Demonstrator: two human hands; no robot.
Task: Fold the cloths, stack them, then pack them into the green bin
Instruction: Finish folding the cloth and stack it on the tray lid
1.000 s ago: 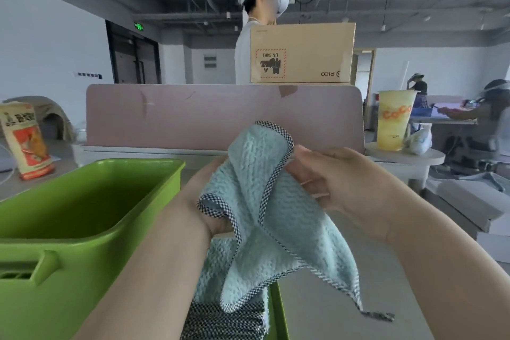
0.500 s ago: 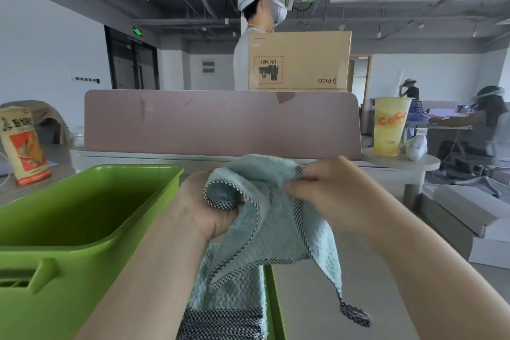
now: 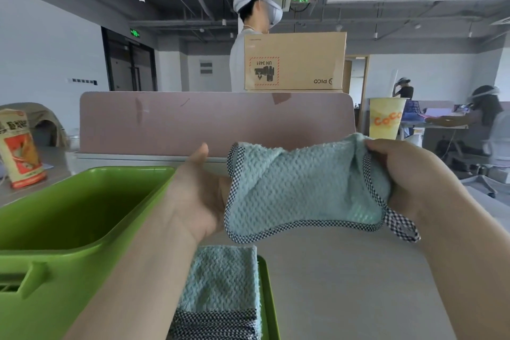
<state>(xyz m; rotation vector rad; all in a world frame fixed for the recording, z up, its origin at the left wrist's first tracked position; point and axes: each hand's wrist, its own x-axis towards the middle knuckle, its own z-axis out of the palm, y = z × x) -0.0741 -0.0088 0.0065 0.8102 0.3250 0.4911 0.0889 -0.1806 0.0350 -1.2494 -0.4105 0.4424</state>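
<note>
While both hands are raised above the grey table (image 3: 345,284) in the head view, a pale blue cloth (image 3: 300,188) with a checked border is stretched between them at the centre of the frame, clear of every surface.

Right hand (image 3: 414,182), at 3 o'clock: the fingers are curled round the cloth's right edge and bunch it tightly. A checked hanging loop (image 3: 403,226) dangles from the lower corner just beneath this hand.

Left hand (image 3: 198,196), at 9 o'clock of the cloth: the cloth's left edge lies against it. The thumb stands straight up, free of the fabric, and the fingers are hidden behind the cloth, so whether they clasp it cannot be told.

Green bin (image 3: 82,179), at 8 o'clock: it stands on the table beside the left forearm with its mouth upward; the part of its interior that shows holds no cloth.

Folded cloths (image 3: 220,284), at 6 o'clock: a stack of the same blue fabric, checked edges toward the camera, lies below the held cloth on a flat green tray (image 3: 266,298), just beside the bin.

Background, 12 o'clock: a pink partition (image 3: 215,121) closes the far side of the table. Above it rises a cardboard box (image 3: 295,61), with a person (image 3: 236,69) wearing a headset standing behind. A yellow cup (image 3: 385,119) stands at 2 o'clock, and a printed snack bag (image 3: 20,149) at 9 o'clock near the frame's left edge.
</note>
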